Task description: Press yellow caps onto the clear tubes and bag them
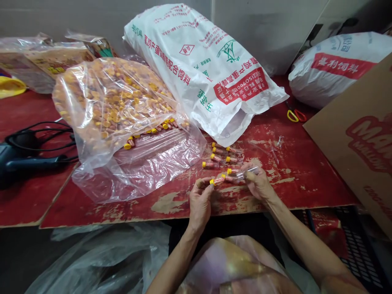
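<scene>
My left hand [200, 200] pinches a small tube with a yellow cap [218, 180] and a red-and-white label, held just over the red table [171, 202]. A clear, empty-looking tube [248, 173] is in the closed fingers of my right hand [258, 182]. Between and behind my hands lie several more yellow-capped tubes [211, 164], some beside or under the clear one. Farther left, a large transparent plastic bag [137, 171] full of such capped tubes lies with its loose mouth spread toward me.
A white printed sack [196, 61] lies behind the tubes, another white sack [330, 77] at the back right. Scissors [296, 115] rest near a cardboard box [361, 134] on the right. At left lie a dark corded tool [27, 157] and packaged goods [58, 57].
</scene>
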{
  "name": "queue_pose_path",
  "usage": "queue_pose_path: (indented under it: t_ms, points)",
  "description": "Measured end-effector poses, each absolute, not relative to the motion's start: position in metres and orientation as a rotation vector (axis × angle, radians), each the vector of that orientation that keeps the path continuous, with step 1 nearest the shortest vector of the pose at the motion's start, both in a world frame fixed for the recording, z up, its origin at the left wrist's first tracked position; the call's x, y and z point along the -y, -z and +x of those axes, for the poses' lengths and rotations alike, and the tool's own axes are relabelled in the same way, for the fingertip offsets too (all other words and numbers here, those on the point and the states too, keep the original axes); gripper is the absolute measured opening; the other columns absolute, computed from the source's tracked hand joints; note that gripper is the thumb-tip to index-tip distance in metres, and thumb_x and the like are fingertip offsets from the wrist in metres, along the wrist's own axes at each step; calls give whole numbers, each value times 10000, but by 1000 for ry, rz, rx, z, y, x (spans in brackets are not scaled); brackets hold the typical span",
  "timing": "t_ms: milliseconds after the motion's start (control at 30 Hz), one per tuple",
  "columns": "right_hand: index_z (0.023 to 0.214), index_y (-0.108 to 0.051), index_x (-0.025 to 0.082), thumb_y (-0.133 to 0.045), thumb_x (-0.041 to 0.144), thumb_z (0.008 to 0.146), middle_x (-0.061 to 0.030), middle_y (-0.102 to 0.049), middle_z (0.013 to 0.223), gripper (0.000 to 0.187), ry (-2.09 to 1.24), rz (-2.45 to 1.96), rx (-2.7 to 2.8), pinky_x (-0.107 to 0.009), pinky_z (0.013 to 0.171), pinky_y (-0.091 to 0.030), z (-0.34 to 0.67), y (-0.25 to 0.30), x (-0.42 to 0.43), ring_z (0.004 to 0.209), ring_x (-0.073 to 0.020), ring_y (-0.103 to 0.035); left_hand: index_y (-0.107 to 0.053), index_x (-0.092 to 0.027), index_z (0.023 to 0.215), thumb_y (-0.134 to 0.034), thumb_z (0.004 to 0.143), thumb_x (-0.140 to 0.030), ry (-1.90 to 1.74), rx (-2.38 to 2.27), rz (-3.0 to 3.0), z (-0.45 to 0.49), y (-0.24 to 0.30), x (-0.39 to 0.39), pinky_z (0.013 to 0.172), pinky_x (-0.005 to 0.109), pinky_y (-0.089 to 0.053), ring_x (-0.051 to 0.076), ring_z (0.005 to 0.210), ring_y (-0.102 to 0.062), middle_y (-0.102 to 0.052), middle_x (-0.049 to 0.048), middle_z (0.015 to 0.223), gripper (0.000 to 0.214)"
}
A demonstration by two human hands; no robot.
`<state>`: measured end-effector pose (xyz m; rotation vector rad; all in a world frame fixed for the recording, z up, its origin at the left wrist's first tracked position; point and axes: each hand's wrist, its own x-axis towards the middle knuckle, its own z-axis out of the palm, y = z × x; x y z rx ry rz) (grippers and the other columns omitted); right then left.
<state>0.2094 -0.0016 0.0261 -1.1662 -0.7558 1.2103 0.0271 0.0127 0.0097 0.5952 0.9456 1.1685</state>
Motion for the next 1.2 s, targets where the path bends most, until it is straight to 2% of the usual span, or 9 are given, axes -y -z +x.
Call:
queue_pose_path:
  t_ms: [133, 233, 300, 433, 567, 733, 900, 1100, 1200]
  points:
    - [769, -483, 211, -720, 440, 691, 0, -591, 830, 338, -1361, -1155, 837, -251, 514, -478, 210, -35, 8, 633, -133, -595, -661, -176, 812, -783, 611, -255, -1206, -972, 569, 24, -14, -15, 700, 214, -460, 91, 710, -575, -617, -16, 792, 248]
    - [771, -521, 197, -692, 429, 740, 6, -610, 750, 290, -1297, -1395, 1195, -230, 482, -434, 210, -36, 14, 566, -121, -570, -675, -177, 820, -779, 620, -253, -1205, -959, 587, 24, -15, -14, 721, 220, -461, 99, 733, -584, -632, -8, 806, 238]
    - [812, -590, 187, -676, 406, 767, -16, -653, 773, 239, -1054, -1571, 1523, -257, 565, -461, 210, -34, 16, 627, -144, -598, -677, -178, 841, -767, 647, -257, -1186, -939, 619, 25, -15, -12, 740, 229, -465, 105, 747, -595, -645, -1, 821, 228]
    - [1136, -626, 211, -621, 362, 834, -89, -674, 1126, 338, -636, -1616, 2128, -339, 835, -479, 212, -33, 15, 979, -226, -633, -664, -185, 914, -750, 686, -267, -1136, -905, 701, 26, -12, -9, 765, 238, -471, 118, 794, -620, -663, 13, 877, 257]
    - [1245, -566, 176, -581, 348, 867, -122, -667, 1147, 416, -406, -1657, 2315, -341, 839, -486, 211, -32, 14, 1003, -235, -636, -659, -184, 884, -761, 676, -260, -1129, -909, 707, 26, -8, -7, 757, 229, -474, 115, 787, -624, -666, 6, 867, 244]
    - [1107, -615, 176, -515, 350, 897, -114, -687, 1074, 291, -325, -1554, 2314, -305, 786, -479, 203, -31, 13, 919, -205, -652, -709, -193, 912, -726, 719, -255, -1035, -905, 839, 28, -8, -3, 868, 292, -472, 171, 909, -642, -700, 44, 957, 203]
    - [910, -614, 172, -544, 313, 862, -70, -706, 852, 165, -325, -1617, 2127, -258, 615, -431, 196, -32, 14, 688, -167, -639, -733, -212, 1002, -619, 794, -224, -1024, -955, 1032, 31, -8, 5, 987, 344, -422, 210, 1062, -609, -694, 67, 1092, 237]
    - [847, -626, 189, -558, 328, 867, -67, -698, 868, 156, -528, -1577, 1906, -267, 704, -452, 186, -29, 24, 787, -173, -638, -721, -218, 1052, -609, 797, -216, -1031, -946, 1010, 36, 0, 16, 977, 342, -438, 208, 1062, -615, -694, 67, 1104, 278]
    - [841, -633, 190, -569, 349, 863, -45, -690, 829, 173, -646, -1635, 1642, -248, 642, -447, 175, -20, 32, 700, -148, -616, -712, -212, 1067, -593, 802, -214, -1040, -954, 1052, 40, -2, 20, 963, 347, -452, 210, 1044, -622, -697, 69, 1080, 290]
